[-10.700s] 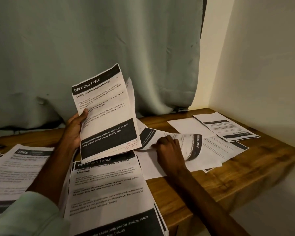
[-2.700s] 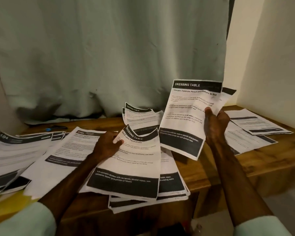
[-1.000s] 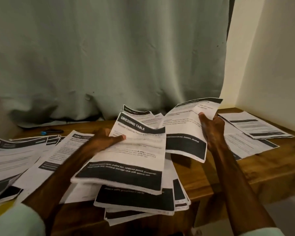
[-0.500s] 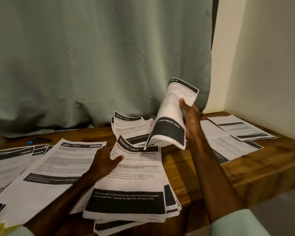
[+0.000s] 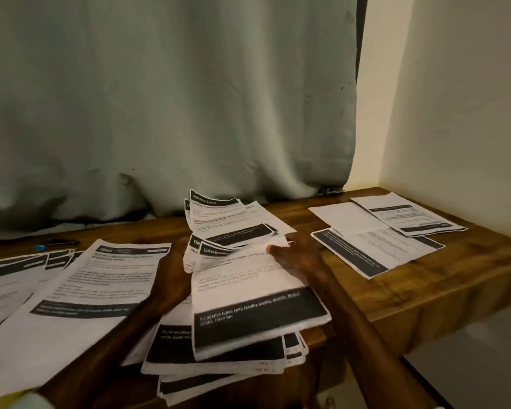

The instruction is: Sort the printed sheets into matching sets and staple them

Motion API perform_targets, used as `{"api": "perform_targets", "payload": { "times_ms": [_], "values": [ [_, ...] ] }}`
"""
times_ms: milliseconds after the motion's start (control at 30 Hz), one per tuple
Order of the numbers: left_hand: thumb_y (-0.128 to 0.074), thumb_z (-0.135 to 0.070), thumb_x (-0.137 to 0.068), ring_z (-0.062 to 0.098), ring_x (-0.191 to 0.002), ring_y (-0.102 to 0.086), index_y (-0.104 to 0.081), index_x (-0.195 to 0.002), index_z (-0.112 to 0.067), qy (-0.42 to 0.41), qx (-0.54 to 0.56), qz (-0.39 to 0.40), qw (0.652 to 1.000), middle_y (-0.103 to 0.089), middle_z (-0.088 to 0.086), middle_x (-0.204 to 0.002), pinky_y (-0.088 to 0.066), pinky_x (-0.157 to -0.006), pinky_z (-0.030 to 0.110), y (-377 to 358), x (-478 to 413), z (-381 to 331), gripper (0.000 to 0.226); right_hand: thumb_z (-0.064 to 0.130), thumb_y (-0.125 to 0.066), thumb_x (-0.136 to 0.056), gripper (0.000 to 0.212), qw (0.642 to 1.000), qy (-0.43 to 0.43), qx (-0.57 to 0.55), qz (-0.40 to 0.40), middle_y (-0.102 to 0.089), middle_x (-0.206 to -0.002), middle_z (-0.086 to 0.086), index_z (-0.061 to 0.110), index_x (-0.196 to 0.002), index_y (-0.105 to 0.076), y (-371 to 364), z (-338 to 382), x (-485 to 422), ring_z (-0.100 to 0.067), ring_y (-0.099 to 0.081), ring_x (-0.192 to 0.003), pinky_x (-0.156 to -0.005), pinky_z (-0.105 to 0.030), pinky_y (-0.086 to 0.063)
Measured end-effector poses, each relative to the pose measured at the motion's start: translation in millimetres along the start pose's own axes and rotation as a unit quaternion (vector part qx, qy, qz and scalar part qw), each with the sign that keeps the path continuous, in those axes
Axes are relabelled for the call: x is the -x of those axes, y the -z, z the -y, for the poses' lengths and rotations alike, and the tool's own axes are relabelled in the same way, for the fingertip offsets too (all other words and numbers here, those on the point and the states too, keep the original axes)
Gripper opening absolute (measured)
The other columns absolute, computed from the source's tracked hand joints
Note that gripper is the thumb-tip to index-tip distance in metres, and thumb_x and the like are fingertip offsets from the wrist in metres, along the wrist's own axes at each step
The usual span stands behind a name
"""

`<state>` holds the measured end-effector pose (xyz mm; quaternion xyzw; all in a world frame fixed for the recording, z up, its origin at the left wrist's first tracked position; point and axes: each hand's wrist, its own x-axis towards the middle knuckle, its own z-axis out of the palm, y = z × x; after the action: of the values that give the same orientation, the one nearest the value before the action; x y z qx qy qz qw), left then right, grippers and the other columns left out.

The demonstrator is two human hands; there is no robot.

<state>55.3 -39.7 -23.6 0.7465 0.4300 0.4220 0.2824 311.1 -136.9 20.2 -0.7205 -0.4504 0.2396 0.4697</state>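
Sorting is under way, and no stapling shows yet. On the far left of the wooden table point(image 5: 425, 293), sheets with dark bands point(image 5: 9, 270) lie spread in a loose fan. Far behind them sits a small dark thing with a blue tip point(image 5: 56, 243); it is too blurry to name. Next comes a big sheet marked 3565 point(image 5: 101, 287), lying flat on other paper.

The left hand point(image 5: 171, 276) rests between that sheet and the middle pile. Its fingers slip under the paper there, so I cannot tell if they grip anything.

In the middle, the near pile point(image 5: 219, 358) hangs over the table edge, with many sheets stacked unevenly. The top sheet point(image 5: 254, 302) is just landing on it. The right hand point(image 5: 298, 255) lies on the far end of this sheet with its fingers spread flat, pressing the paper and not pinching it. A smaller far pile point(image 5: 227, 219) sits behind, near the curtain point(image 5: 160, 98).

On the right, a few loose sheets point(image 5: 378, 240) lie apart, not yet joined to a pile.

I think the sorting is partly done. No stapler is in view, and the piles look unfastened.
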Motion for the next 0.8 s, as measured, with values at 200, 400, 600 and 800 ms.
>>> {"api": "perform_targets", "payload": {
  "times_ms": [200, 400, 600, 800],
  "values": [
    [-0.086, -0.064, -0.061, 0.013, -0.11, -0.065, -0.049, -0.129, -0.044, -0.015, -0.049, -0.02, 0.998, -0.066, -0.012, -0.125, -0.058, -0.09, 0.048, 3.5, 1.6, 5.8, 0.08, 0.035, -0.083, -0.083, 0.042, 0.987, 0.036, 0.142, -0.065, -0.073, -0.112, -0.01, 0.004, -0.107, -0.07, -16.3, -24.0, 1.5, -0.015, -0.06, -0.085, -0.057, -0.016, -0.038],
    [-0.09, -0.047, -0.071, 0.025, -0.12, -0.056, -0.055, -0.134, -0.022, 0.022, -0.049, -0.075, 0.996, -0.059, 0.001, -0.133, -0.052, -0.098, 0.046, 8.6, -5.3, 1.8, 0.076, 0.027, -0.087, -0.079, 0.067, 0.995, 0.032, 0.042, -0.084, -0.062, -0.135, -0.012, 0.007, -0.135, -0.056, -15.5, -21.0, 6.4, -0.025, -0.063, -0.111, -0.085, -0.029, -0.053],
    [-0.073, -0.01, -0.092, 0.025, -0.076, -0.071, -0.058, -0.126, -0.007, 0.104, 0.075, -0.028, 0.991, -0.074, 0.014, -0.099, -0.061, -0.062, 0.037, 21.7, -23.6, 0.8, 0.037, 0.029, -0.089, -0.077, 0.056, 0.99, 0.069, 0.062, -0.103, -0.067, -0.121, -0.009, 0.013, -0.122, -0.06, -25.9, -31.3, 3.1, -0.018, -0.063, -0.097, -0.071, -0.022, -0.052],
    [-0.061, 0.004, -0.089, 0.014, -0.079, -0.067, -0.067, -0.092, -0.02, -0.021, -0.131, -0.04, 0.99, -0.07, -0.002, -0.088, -0.054, -0.069, 0.026, 18.5, -32.1, 7.5, 0.025, 0.053, -0.086, -0.071, 0.058, 0.964, 0.062, 0.251, -0.063, -0.066, -0.122, -0.001, 0.02, -0.115, -0.066, -41.9, -42.7, -1.1, -0.021, -0.062, -0.108, -0.085, -0.036, -0.057]
  ]
}}
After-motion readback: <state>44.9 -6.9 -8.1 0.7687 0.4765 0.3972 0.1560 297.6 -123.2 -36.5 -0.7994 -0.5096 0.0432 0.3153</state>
